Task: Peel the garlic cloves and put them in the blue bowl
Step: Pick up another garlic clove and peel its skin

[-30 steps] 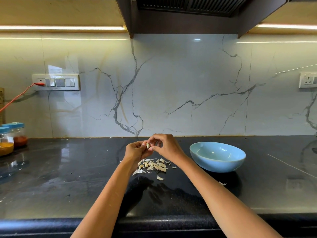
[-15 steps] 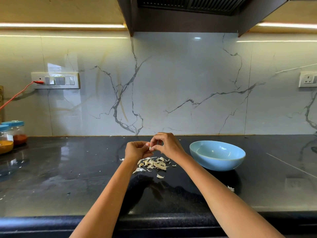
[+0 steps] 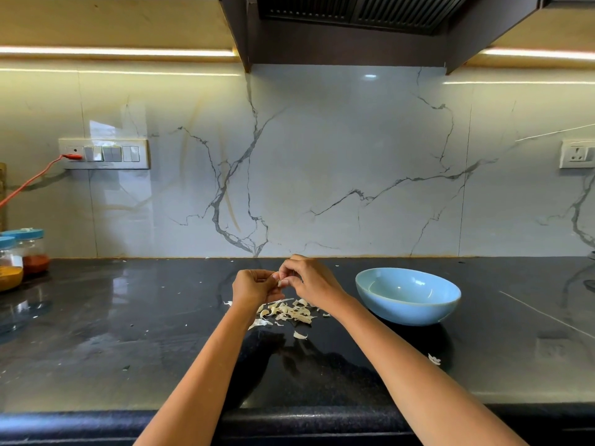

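Observation:
Both hands meet above the black counter, just left of the blue bowl (image 3: 408, 297). My left hand (image 3: 252, 286) holds a small garlic clove (image 3: 280, 281), mostly hidden between the fingertips. My right hand (image 3: 310, 278) pinches at the same clove or its skin with thumb and forefinger. Below the hands lies a heap of pale garlic peels (image 3: 289, 312). The bowl's inside shows only pale blue from this angle; I cannot see any cloves in it.
Two blue-lidded spice jars (image 3: 19, 255) stand at the far left by the marble wall. A red cable (image 3: 29, 181) runs to the switch panel. Stray peel bits (image 3: 434, 359) lie on the counter (image 3: 128, 333), whose front edge is close to me.
The hands stay together at the clove; only the fingers of my right hand have shifted slightly. The bowl and the peels have not moved.

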